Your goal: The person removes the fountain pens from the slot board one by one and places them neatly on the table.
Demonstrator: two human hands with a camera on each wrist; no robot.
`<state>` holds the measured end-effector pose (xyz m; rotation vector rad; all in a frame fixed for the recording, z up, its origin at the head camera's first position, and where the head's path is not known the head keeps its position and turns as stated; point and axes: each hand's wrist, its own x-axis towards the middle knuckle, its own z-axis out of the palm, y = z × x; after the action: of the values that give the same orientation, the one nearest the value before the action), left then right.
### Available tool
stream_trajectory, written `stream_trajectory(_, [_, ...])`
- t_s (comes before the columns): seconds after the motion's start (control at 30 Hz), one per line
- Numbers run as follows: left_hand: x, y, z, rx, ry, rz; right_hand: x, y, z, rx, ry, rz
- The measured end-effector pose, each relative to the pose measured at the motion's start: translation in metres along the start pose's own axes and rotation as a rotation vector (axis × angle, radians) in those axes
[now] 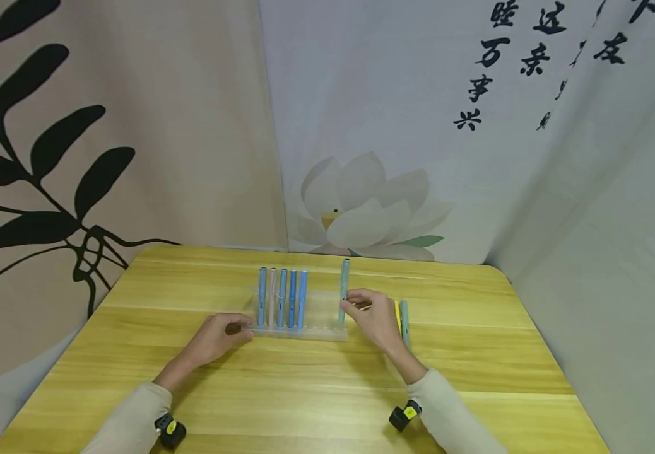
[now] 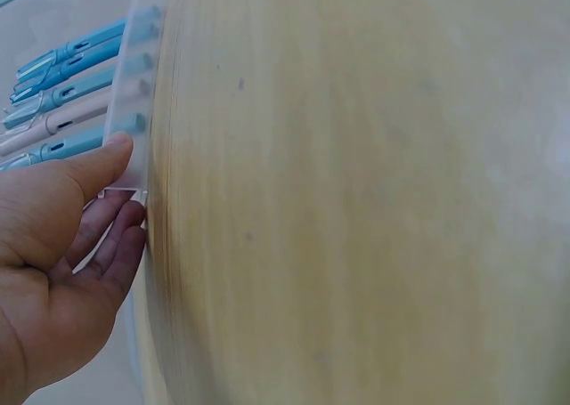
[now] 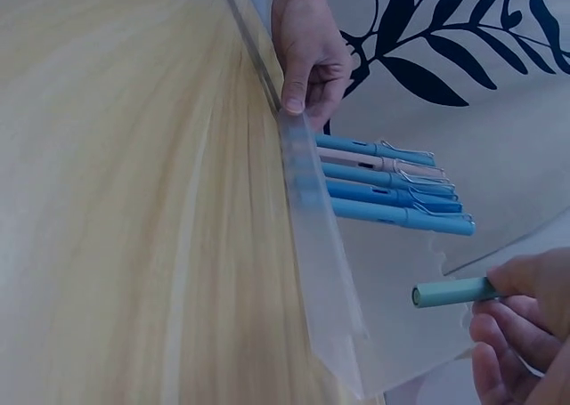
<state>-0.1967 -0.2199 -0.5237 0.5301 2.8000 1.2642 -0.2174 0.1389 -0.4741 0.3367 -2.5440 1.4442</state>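
Note:
A clear plastic pen rack (image 1: 327, 335) stands on the table. Upright toward its left end are several blue pens (image 1: 292, 296) and one pale pink pen (image 1: 272, 296). My left hand (image 1: 222, 337) holds the rack's left end, its thumb on the front edge and the other fingers around the end in the left wrist view. Between thumb and fingertips, my right hand (image 1: 375, 318) pinches a light green pen (image 1: 344, 277) upright over the rack's right end. In the right wrist view this green pen's lower end (image 3: 427, 295) shows apart from the rack's front ledge.
Just right of the right hand, a yellow pen (image 1: 398, 313) and another green pen (image 1: 405, 318) lie on the wooden table (image 1: 282, 403), partly behind the wrist. Printed curtains (image 1: 208, 126) hang behind the table. Each wrist bears a small black camera (image 1: 400, 417).

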Motion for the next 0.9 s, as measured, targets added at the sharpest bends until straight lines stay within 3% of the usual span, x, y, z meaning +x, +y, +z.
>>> stream_trajectory(0.4, [-0.001, -0.002, 0.0, -0.017, -0.001, -0.012, -0.009, 0.013, -0.029, -0.015, 0.028, 0.03])
stream_trajectory(0.9, [0.0, -0.002, 0.0, -0.022, -0.002, -0.01, -0.018, 0.034, -0.068, -0.118, 0.075, 0.057])
